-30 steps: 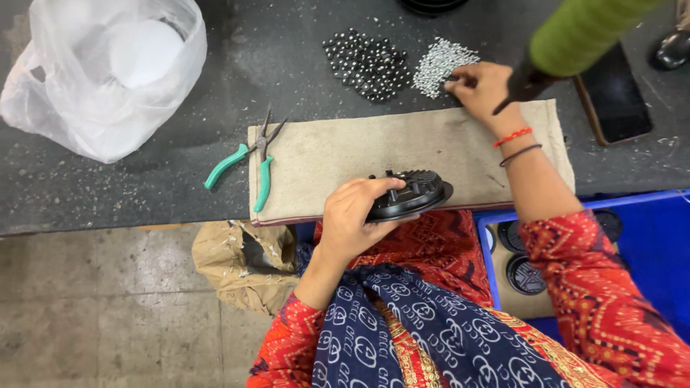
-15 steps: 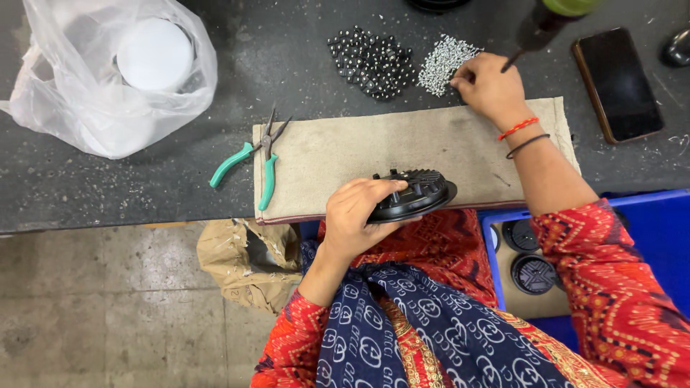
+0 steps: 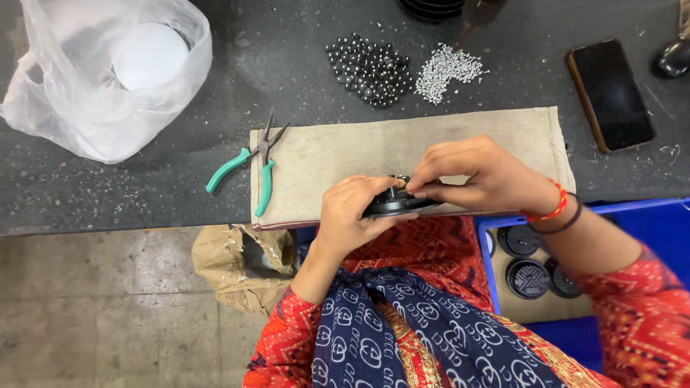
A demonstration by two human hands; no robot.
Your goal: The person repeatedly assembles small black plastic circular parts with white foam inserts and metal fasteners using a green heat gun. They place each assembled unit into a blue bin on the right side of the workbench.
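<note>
My left hand grips a round black disc-shaped part at the near edge of a beige cloth mat. My right hand rests on top of the same part, its fingertips pinched together over the rim; whatever small piece they pinch is hidden. Beyond the mat lie a heap of small black beads and a heap of small silver pieces.
Green-handled pliers lie at the mat's left edge. A white plastic bag sits far left, a dark phone far right. A blue crate with several black round parts stands at my right; a brown bag hangs below the table.
My right hand has come back from the silver pieces to the black part held by my left hand. The view has shifted slightly.
</note>
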